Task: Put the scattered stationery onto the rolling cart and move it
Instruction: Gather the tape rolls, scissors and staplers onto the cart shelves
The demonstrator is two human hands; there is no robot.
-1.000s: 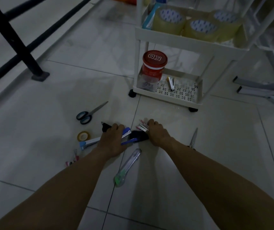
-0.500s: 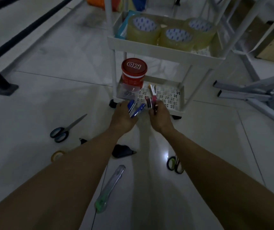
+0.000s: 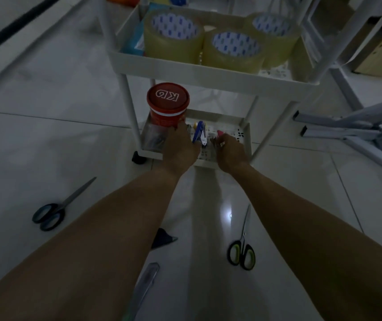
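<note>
Both hands reach into the bottom shelf of the white rolling cart [image 3: 210,76]. My left hand [image 3: 179,150] grips blue and white cutters [image 3: 199,134], held just over the perforated shelf beside the red tub [image 3: 168,104]. My right hand [image 3: 230,151] is closed around small pink-tipped stationery pieces [image 3: 220,133]. On the floor lie blue-handled scissors [image 3: 53,210], green-handled scissors [image 3: 242,245], a black item [image 3: 162,237] partly hidden by my left arm, and a clear cutter [image 3: 144,288].
Three rolls of clear packing tape [image 3: 229,46] fill the cart's upper shelf. A black caster [image 3: 137,157] shows at the cart's front left. Grey metal frame legs [image 3: 356,133] lie on the tiles at the right. A dark rail [image 3: 18,22] runs along the far left.
Both hands lifted stationery from the floor and carried it forward into the cart's bottom shelf. The view moved closer to the cart.
</note>
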